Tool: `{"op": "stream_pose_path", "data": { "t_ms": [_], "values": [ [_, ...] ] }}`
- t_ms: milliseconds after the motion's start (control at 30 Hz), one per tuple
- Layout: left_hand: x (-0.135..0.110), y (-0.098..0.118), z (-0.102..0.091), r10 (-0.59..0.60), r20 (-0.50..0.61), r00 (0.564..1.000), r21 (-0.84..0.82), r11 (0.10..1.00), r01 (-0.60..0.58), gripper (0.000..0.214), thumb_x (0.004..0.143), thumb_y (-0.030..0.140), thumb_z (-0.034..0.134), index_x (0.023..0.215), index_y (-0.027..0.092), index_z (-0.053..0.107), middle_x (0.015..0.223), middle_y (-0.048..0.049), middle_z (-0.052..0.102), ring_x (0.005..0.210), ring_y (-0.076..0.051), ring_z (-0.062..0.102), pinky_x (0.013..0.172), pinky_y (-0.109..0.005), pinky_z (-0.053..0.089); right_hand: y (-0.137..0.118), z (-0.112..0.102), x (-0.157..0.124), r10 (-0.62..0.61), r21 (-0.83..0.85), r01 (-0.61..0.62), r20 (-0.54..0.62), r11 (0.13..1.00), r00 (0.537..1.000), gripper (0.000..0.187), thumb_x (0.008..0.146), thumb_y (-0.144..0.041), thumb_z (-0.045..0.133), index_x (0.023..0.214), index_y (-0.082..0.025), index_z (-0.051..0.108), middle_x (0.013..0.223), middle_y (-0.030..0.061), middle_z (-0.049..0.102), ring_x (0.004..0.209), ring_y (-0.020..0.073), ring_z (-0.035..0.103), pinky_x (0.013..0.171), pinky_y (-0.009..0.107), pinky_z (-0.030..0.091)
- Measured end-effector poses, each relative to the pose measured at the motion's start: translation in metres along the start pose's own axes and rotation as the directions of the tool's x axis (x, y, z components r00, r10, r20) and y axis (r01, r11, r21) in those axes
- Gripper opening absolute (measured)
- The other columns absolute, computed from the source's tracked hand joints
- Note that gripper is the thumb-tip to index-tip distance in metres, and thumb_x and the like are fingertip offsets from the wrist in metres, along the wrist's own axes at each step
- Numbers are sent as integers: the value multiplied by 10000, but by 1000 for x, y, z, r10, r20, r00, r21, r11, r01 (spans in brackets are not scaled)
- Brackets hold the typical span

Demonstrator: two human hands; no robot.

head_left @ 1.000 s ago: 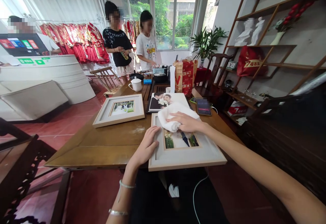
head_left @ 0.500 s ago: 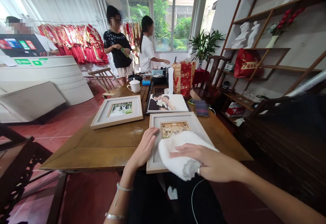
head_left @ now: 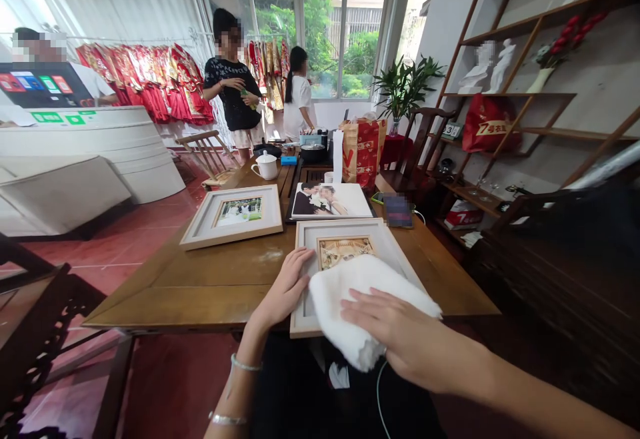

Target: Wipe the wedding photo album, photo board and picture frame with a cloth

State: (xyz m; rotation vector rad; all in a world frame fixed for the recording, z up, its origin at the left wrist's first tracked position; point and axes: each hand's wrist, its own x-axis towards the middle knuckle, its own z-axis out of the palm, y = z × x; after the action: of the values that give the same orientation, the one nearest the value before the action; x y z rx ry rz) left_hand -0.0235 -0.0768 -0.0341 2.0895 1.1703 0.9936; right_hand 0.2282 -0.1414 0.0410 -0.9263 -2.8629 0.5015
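A pale picture frame (head_left: 350, 239) holding a photo lies at the near edge of the wooden table (head_left: 220, 286). My left hand (head_left: 286, 287) rests flat on the frame's left rim with its fingers spread. A white cloth (head_left: 350, 302) covers the frame's near half. My right hand (head_left: 400, 336) lies palm down on that cloth with the fingers stretched out, pressing it onto the frame.
A second framed photo (head_left: 233, 214) lies further left, a flat photo print (head_left: 330, 200) and a phone (head_left: 397, 210) beyond. A teapot (head_left: 266, 166), tea tray and red bag (head_left: 363, 149) stand at the far end. Two people stand by the window; shelves line the right wall.
My right hand has drawn the cloth from the frame's far edge down to its near half, uncovering the photo. One person at the window has turned away.
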Motion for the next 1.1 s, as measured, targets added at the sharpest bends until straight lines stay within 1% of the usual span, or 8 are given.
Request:
{"op": "stream_pose_path", "data": {
  "t_ms": [133,200,367,467,633,800,933,1100],
  "values": [
    [-2,8,-3,-32,19,999,-3,999,32,468,882,186,387,1349,193,419,1424,-96,376,1375,-248,227,1159,-467,150,28,2,-12,278,-201,-286,-71,937,958,701,624,27,376,1279,-172,525,1336,101,531,1304,259,388,1081,473,303],
    [-1,8,-3,-35,20,999,-2,999,35,469,880,180,384,1348,183,420,1424,-99,374,1377,-245,224,1162,-466,144,46,2,-11,349,-273,-372,-130,887,928,667,643,12,389,1263,-177,543,1332,104,534,1301,275,390,1073,496,305],
    [0,8,-3,-23,16,1000,-9,1000,23,464,884,192,393,1346,208,427,1419,-90,387,1374,-249,235,1158,-480,151,95,-5,21,344,-318,-421,-272,849,899,693,646,-55,448,1329,-171,485,1404,100,454,1340,286,316,1088,520,245],
    [0,8,-3,-21,18,1000,-9,1000,21,460,887,206,402,1347,214,428,1421,-88,388,1373,-255,235,1157,-485,146,111,-8,46,324,-289,-401,-280,870,904,750,630,-57,447,1370,-181,435,1465,94,361,1374,303,224,1091,562,180],
    [1,5,-1,-22,9,1000,1,1000,22,456,894,217,400,1349,215,427,1421,-88,386,1371,-257,236,1157,-483,147,91,-5,54,139,-90,-147,-88,985,986,831,601,-29,416,1405,-234,378,1502,59,278,1402,272,130,1096,588,86],
    [0,5,0,3,6,1000,2,1000,-3,456,896,202,382,1350,216,423,1407,-92,394,1364,-253,247,1153,-487,160,38,-12,10,-45,156,30,94,987,994,879,587,6,393,1415,-287,349,1485,-18,317,1396,209,166,1129,509,130],
    [0,7,-1,-12,6,1000,5,1000,12,455,891,191,381,1343,200,430,1408,-97,391,1367,-250,242,1156,-481,157,20,-23,-36,41,155,-59,116,986,992,812,657,19,376,1379,-353,403,1431,-87,398,1354,177,292,1137,413,221],
    [-1,7,-2,-2,9,1000,5,1000,2,467,888,179,380,1351,218,423,1415,-83,389,1368,-249,242,1157,-481,160,49,-25,-55,321,-78,-323,-37,943,946,714,674,-27,417,1306,-346,516,1348,-45,508,1255,245,456,1058,416,378]
  ]
}}
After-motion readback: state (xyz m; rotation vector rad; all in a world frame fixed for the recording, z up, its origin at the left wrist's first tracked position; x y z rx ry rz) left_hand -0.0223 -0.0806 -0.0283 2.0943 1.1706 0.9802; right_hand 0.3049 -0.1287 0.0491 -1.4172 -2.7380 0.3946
